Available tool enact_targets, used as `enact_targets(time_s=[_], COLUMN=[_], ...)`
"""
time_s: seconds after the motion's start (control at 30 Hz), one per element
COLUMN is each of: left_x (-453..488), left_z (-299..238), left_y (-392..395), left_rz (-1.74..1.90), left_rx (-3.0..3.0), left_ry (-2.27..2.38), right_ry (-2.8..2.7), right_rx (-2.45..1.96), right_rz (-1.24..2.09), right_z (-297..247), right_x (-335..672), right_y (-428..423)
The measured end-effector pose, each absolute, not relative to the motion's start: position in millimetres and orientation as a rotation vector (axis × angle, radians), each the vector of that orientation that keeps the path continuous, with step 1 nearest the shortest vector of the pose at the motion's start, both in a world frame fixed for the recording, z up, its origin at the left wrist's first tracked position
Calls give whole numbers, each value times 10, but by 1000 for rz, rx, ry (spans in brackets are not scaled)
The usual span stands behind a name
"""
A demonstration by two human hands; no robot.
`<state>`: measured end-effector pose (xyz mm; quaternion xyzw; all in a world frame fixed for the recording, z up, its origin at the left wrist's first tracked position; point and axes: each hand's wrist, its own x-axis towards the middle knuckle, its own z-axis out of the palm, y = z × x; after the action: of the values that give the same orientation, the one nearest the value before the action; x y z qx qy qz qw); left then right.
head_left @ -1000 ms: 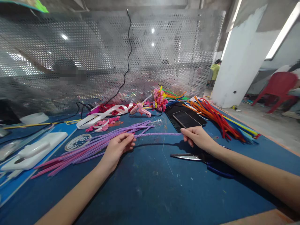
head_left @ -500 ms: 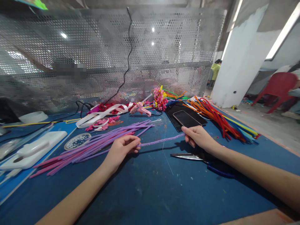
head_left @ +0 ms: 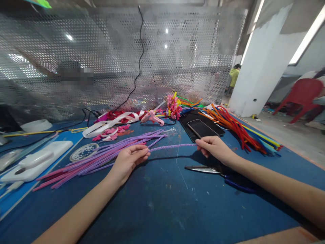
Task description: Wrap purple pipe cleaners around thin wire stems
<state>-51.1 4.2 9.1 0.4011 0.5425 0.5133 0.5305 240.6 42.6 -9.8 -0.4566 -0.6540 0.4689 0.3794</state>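
A twisted purple pipe cleaner [head_left: 172, 146] stretches between my hands, slightly bowed upward above the blue tabletop [head_left: 162, 203]. My left hand [head_left: 132, 158] pinches its left end, and my right hand [head_left: 212, 147] pinches the other between thumb and fingers. Behind my left hand lies a bundle of purple and pink pipe cleaners [head_left: 101, 156]. Scissors [head_left: 203, 169] with dark blue handles rest under my right wrist, partly in its shadow. Just beyond my right hand, a phone [head_left: 205, 128] lies on a black flat tablet-like slab [head_left: 186, 123].
A pink glue gun [head_left: 153, 117], white ribbon [head_left: 114, 122] and pink flower bunch [head_left: 174, 106] lie at the back. Many-coloured pipe cleaners [head_left: 238, 128] are at right. A white power strip [head_left: 38, 159] and round dish [head_left: 83, 152] stand left. A perforated metal panel [head_left: 101, 61] closes the back.
My left hand has moved slightly up and left, raising its end of the pipe cleaner. My right hand has shifted a little left. The strand now bows upward instead of slanting.
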Motion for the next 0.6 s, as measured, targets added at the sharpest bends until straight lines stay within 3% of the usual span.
enact_targets(time_s=[0.43, 0.6], left_x=[-447, -410], left_z=[112, 148], left_y=[-19, -93], left_rz=[1067, 881], left_rx=[1151, 1592], left_ry=[1273, 1396], right_ry=[-1708, -1805], right_rx=[-1142, -1128], right_rz=[1126, 1011], right_z=[-143, -89], right_x=[2436, 2421], right_y=[449, 387])
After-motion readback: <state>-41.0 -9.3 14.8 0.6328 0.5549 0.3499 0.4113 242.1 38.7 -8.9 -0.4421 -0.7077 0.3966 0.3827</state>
